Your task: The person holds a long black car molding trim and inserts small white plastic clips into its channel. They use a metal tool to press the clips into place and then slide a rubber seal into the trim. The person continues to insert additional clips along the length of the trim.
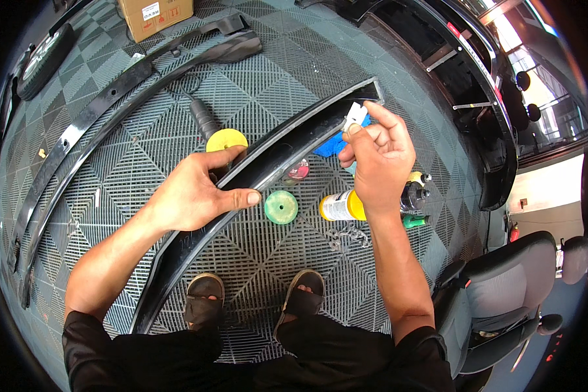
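Observation:
A long, curved black car trim piece (277,140) with a hollow channel runs diagonally in front of me. My left hand (193,193) is closed round its middle, thumb on the near edge. Between the thumb and forefinger of my right hand (382,153) is a small white piece (355,116), pinched near the trim's far right end. Whether it touches the edge I cannot tell. Below, partly covered by the trim, lies a polisher (204,119) with a yellow pad (227,138). A blue cloth (332,145) shows behind my right hand.
On the grid-tiled floor are a green disc (281,207), a pinkish disc (299,170), a yellow bottle (343,206) and a black bottle (413,197). Two long black strips (101,98) curve along the left. A cardboard box (155,18), a black bumper (496,140) and a car seat (509,281) surround me.

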`<state>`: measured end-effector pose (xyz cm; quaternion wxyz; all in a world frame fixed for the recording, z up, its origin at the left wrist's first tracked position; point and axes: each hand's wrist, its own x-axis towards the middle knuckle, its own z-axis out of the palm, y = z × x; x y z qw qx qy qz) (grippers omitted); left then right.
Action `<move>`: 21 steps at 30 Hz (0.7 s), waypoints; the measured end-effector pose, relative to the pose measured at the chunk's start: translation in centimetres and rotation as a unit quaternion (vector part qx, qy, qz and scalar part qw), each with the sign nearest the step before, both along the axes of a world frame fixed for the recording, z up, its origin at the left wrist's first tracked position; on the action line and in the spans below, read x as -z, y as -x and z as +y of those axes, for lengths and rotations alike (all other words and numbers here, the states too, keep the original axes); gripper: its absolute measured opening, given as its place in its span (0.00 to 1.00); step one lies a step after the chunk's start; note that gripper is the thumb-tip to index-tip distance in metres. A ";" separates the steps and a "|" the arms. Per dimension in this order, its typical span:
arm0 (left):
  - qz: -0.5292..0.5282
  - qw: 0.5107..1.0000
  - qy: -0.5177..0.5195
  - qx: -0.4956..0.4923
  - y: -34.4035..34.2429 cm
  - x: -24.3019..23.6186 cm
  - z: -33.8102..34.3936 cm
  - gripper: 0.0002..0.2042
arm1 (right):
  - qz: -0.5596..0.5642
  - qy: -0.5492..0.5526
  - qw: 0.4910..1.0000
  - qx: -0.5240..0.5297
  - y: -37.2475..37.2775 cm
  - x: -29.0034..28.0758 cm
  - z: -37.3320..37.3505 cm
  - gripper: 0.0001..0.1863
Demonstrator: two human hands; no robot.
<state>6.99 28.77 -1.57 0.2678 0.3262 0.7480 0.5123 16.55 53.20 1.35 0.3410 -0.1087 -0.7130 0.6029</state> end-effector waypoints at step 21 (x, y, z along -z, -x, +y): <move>-0.036 0.999 0.005 0.006 0.3 -0.8 -0.3 0.40 | -0.009 -0.021 1.000 -0.010 -0.1 -0.1 -0.8 0.17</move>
